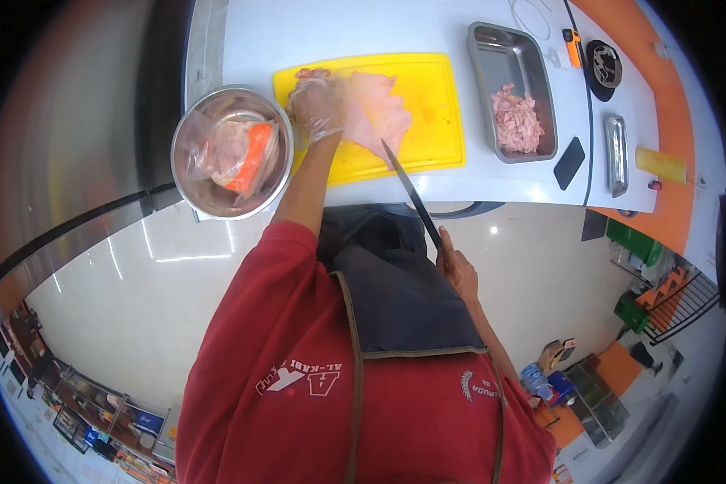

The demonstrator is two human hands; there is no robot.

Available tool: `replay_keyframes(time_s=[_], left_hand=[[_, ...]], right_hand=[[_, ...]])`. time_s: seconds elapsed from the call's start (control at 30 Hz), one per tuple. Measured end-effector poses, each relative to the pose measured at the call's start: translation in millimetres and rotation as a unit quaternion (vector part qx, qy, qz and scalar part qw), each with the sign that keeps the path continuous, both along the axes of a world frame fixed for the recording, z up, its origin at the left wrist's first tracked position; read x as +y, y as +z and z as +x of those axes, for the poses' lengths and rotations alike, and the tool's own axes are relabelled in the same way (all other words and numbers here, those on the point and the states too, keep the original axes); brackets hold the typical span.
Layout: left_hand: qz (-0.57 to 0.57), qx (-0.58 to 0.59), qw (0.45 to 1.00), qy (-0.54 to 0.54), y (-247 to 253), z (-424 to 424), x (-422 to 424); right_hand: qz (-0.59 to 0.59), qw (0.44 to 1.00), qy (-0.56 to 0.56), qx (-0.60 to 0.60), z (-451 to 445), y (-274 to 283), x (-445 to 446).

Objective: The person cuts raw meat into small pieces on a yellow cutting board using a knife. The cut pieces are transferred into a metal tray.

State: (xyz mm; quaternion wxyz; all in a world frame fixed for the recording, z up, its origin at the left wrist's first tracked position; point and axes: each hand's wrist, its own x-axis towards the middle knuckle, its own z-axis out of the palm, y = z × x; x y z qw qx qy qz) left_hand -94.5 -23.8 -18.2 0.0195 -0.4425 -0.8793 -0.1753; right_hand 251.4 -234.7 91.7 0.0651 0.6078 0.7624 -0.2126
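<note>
A sheet of raw poultry skin (pixel 378 112) lies spread on a yellow cutting board (pixel 438 130). My left hand (pixel 319 107), in a clear plastic glove, is over the board's left part, at the skin's left edge; a reddish piece of raw meat (pixel 313 73) shows just beyond it. The hand is slightly blurred, and its fingertips are hard to make out. My right hand (pixel 458 266), bare, grips the handle of a long kitchen knife (pixel 412 192) near my apron. The knife's tip points at the lower part of the skin.
Left of the board stands a steel bowl (pixel 285 158) with bagged raw meat (pixel 230 148). A deep metal tray (pixel 550 100) holding cut pale-pink pieces (pixel 516 123) is at the right. Beyond it lie a dark phone-like slab (pixel 569 163), a narrow metal tray (pixel 617 156) and an orange-black tool (pixel 573 48).
</note>
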Motion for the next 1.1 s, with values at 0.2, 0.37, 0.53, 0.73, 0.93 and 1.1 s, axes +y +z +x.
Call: replay_keyframes(time_s=[0.2,0.37,0.53,0.73,0.93,1.1], left_hand=[[-0.050,-0.024,0.998,0.038,36.9,14.8,-2.0],[0.069,0.037,0.993,-0.093,28.0,8.9,-31.2],[-0.062,0.125,0.981,-0.135,6.0,26.1,-45.0],[0.148,-0.058,0.978,-0.135,-50.6,20.4,-49.4],[-0.047,0.079,0.986,-0.139,14.9,33.3,-61.4],[0.000,0.004,0.991,-0.131,22.5,31.9,-55.5]], right_hand=[[0.030,0.999,0.006,0.012,-13.1,-25.2,7.8],[0.015,0.999,-0.004,0.038,-35.1,-35.9,25.7],[0.002,0.998,-0.018,0.060,-79.9,-35.1,64.1],[0.035,0.995,0.007,0.094,-125.6,-32.4,111.8],[0.122,0.988,0.024,0.087,-157.4,-45.6,140.1],[0.134,0.986,0.027,0.090,-166.9,-42.3,151.0]])
